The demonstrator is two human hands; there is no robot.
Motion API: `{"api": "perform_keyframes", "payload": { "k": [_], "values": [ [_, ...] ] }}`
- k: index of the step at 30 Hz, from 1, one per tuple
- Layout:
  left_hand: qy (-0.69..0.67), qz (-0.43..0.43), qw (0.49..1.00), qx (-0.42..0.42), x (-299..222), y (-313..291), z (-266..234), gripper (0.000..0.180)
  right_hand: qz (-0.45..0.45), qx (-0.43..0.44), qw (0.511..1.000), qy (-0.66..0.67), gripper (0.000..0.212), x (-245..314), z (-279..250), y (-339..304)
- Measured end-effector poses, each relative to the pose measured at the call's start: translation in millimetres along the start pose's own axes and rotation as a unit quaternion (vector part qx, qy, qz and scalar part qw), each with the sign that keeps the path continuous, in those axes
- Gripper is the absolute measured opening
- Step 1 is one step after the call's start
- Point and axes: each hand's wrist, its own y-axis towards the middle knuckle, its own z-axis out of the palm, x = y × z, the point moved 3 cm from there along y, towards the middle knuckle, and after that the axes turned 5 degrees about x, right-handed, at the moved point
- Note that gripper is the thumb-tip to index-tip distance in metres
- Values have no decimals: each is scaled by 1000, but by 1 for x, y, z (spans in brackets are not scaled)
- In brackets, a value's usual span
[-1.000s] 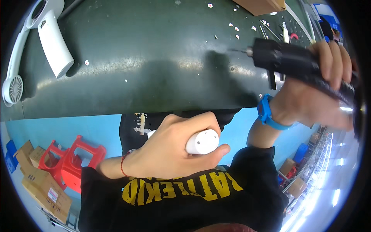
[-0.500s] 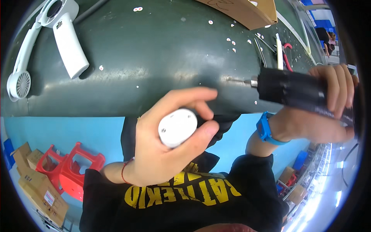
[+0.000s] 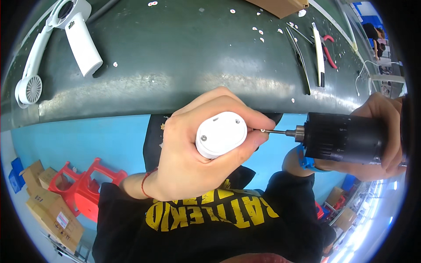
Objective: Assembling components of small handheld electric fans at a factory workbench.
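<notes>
Just off the near edge of the dark green surface [image 3: 175, 57], the left hand [image 3: 193, 153] has its grip wrapped tight around a white cylindrical part [image 3: 220, 133], its round end facing up. The right hand [image 3: 381, 131] grips a black power screwdriver [image 3: 342, 138] closed-fisted, bit tip touching the part's side. A white handheld fan [image 3: 74, 37] lies at the far left corner, hand tools [image 3: 313, 48] at the far right; the middle between them lies open.
</notes>
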Motion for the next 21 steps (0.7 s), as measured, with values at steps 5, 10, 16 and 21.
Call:
{"api": "perform_keyframes", "payload": {
  "k": [5,10,16,21],
  "values": [
    [101,41,994,-23,-6,3,3,23,18,19,999,35,34,-18,15,3],
    [136,61,989,-26,-5,5,3,25,39,42,996,71,32,-20,27,3],
    [171,85,981,-33,-4,4,1,26,66,72,989,109,30,-37,35,11],
    [190,109,975,-31,-3,9,11,32,78,93,980,159,29,-40,34,15]
  ]
}}
